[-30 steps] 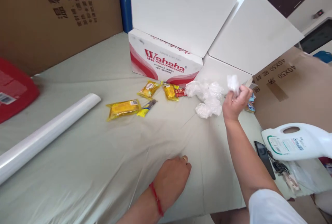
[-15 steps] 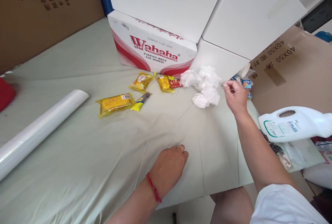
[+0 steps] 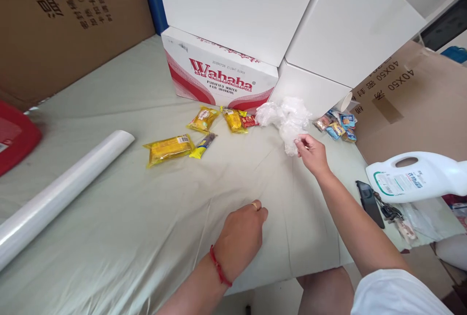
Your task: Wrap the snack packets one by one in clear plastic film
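Right hand (image 3: 312,153) pinches the near lobe of the crumpled clear plastic wrap (image 3: 284,116); the rest lies beyond it, toward the table's far edge. Left hand (image 3: 241,235), loosely curled and empty, rests near the front edge.

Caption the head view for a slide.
Right hand pinches crumpled plastic wrap; left hand rests on the sheet-covered table.

I saw thin crinkled clear plastic in the wad (image 3: 286,116) at my right hand (image 3: 312,153), faintly glossy. The sheet (image 3: 146,218) under my left hand (image 3: 241,235) looked like smooth pale film with a soft sheen, creased. Far snack packs (image 3: 170,148) were glossy yellow foil-plastic. The roll (image 3: 62,191) at left was shiny clear film. The Wahaha box (image 3: 219,77) was matt printed cardboard. The jug (image 3: 416,176) at right was smooth white plastic.
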The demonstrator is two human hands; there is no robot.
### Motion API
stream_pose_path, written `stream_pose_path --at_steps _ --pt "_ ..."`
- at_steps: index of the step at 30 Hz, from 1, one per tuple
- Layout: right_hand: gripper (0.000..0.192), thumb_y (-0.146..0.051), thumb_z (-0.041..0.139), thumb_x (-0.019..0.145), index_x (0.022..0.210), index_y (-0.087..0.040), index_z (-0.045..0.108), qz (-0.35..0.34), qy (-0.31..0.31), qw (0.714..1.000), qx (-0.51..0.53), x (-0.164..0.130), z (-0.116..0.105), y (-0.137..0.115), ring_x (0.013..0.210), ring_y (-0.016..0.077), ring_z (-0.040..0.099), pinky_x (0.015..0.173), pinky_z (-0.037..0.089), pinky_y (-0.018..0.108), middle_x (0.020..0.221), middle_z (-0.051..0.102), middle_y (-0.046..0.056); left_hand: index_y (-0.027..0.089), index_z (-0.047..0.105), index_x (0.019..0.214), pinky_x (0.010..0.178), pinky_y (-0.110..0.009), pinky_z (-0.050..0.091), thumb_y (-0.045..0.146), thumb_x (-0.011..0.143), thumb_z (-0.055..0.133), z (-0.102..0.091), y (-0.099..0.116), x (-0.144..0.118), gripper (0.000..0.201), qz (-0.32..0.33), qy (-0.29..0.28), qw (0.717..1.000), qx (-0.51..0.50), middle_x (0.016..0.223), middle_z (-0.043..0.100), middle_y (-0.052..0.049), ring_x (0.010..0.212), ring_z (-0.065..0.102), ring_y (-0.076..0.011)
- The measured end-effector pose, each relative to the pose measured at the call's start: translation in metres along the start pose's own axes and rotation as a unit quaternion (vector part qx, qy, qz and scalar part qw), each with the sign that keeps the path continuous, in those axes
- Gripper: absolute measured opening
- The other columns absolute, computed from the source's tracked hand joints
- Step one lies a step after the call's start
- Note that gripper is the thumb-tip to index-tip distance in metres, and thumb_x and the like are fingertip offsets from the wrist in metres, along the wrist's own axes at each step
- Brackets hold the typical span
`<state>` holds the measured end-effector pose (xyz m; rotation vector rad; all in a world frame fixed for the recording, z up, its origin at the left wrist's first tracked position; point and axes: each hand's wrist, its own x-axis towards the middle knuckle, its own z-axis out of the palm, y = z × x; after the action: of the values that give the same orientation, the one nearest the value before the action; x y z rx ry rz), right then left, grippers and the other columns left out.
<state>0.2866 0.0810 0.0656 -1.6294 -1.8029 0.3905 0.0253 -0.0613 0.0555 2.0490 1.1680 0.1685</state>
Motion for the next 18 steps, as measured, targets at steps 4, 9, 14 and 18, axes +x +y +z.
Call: stream_pose_path --at_steps 4,9,14,18 --pt "0.032 -0.047 0.083 0.077 0.086 -0.022 0.065 0.162 0.013 0.924 0.347 -0.034 0.003 -0.032 0.053 0.01 0.047 0.045 0.039 0.021 0.062 0.053 -0.006 0.02 0.059 0.097 0.061 -0.028 0.045 0.03 0.102 0.038 -0.002 -0.003 -0.001 0.024 -0.058 0.071 0.937 -0.337 0.081 0.061 -0.001 0.067 0.058 -0.0156" --pt "0.036 -0.041 0.093 0.067 0.076 -0.02 0.065 0.289 -0.05 0.826 0.482 -0.079 0.018 -0.058 0.049 0.0062 0.042 0.039 0.03 0.017 0.059 0.051 -0.006 0.019 0.056 0.11 0.059 -0.026 0.049 0.063 0.094 0.049 -0.003 -0.006 0.003 0.047 -0.114 0.125 0.832 -0.528 0.102 0.063 -0.006 0.076 0.061 -0.0147" --pt "0.037 -0.045 0.092 0.07 0.075 -0.02 0.065 0.328 -0.169 0.792 0.486 -0.111 0.027 -0.07 0.045 0.0068 0.042 0.039 0.031 0.018 0.053 0.051 -0.006 0.018 0.061 0.11 0.059 -0.023 0.047 0.058 0.08 0.071 -0.005 -0.007 0.011 0.051 -0.111 0.182 0.779 -0.589 0.098 0.063 -0.005 0.078 0.059 -0.0137" --pt "0.038 -0.049 0.089 0.073 0.071 -0.02 0.065 0.323 -0.135 0.783 0.515 -0.118 0.036 -0.073 0.048 0.0074 0.044 0.043 0.035 0.019 0.054 0.051 -0.005 0.017 0.064 0.076 0.058 -0.021 0.041 0.049 0.078 0.076 -0.001 -0.012 0.016 0.034 -0.099 0.23 0.762 -0.598 0.069 0.056 0.003 0.064 0.046 -0.0095"
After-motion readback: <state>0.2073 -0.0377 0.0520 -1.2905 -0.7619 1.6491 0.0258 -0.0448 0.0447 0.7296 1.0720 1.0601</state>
